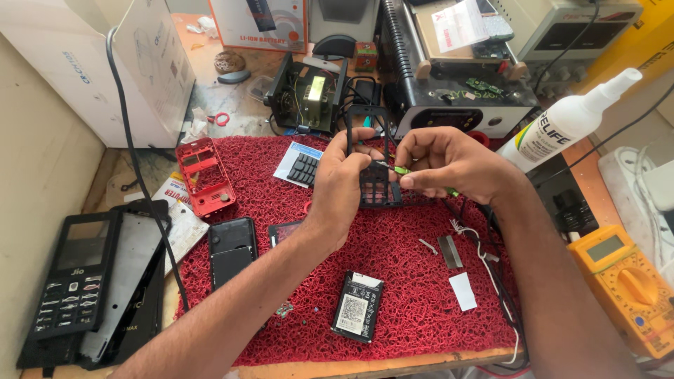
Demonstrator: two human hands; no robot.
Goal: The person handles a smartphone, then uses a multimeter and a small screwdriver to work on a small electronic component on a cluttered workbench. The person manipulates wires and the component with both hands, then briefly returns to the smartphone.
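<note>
A crowded repair tabletop (126, 175) is filling the view, with a red looped mat (407, 295) lying over its middle as a soft bed that is keeping small parts from rolling. Bench equipment (449, 105) is lining the far edge, and a yellow multimeter (628, 288) is sitting off the mat at the right, so the open room is mostly the mat's near half. The left hand (340, 186) is closing around a black phone frame (375, 184) and raising it upright above the mat, likely to turn its inner face to the light. The right hand (449, 165) is pinching a green-tipped tool (401, 170) against the frame's edge. A red frame (203, 175), a black back cover (232, 249) and a battery (358, 305) are lying apart nearby.
</note>
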